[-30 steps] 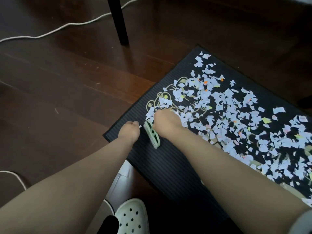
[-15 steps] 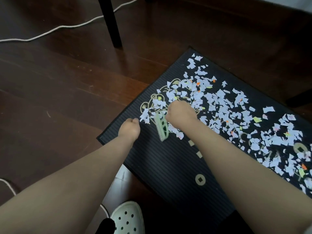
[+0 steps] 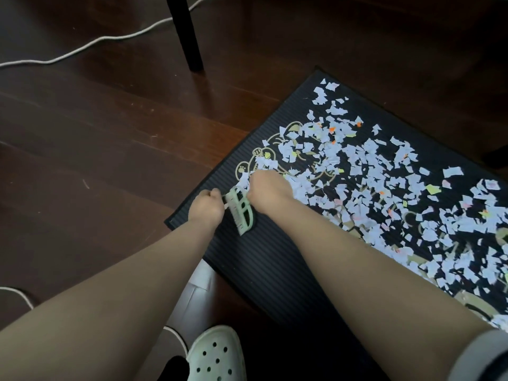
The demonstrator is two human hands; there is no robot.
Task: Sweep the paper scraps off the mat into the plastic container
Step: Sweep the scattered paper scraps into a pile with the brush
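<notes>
A black ribbed mat [image 3: 261, 259] with a gold drawing lies on the dark wood floor. Several white paper scraps [image 3: 357, 171], with a few orange and yellow ones, cover its middle and right. My right hand [image 3: 268, 188] grips a pale green brush [image 3: 240, 213] at the left edge of the scraps, bristles down on the mat. My left hand [image 3: 206, 210] is a fist on the mat's near left corner, right beside the brush. A pale translucent container [image 3: 198, 281] lies by the mat's near edge, mostly hidden under my left forearm.
A black furniture leg [image 3: 188, 34] stands on the floor beyond the mat. A white cord [image 3: 90, 45] runs across the far floor and another cord [image 3: 16, 295] curls at the left. My pale green clog [image 3: 217, 356] is at the bottom.
My right hand has pulled the brush back left to the mat's corner, close against my left fist. The left hand has stayed on the corner.
</notes>
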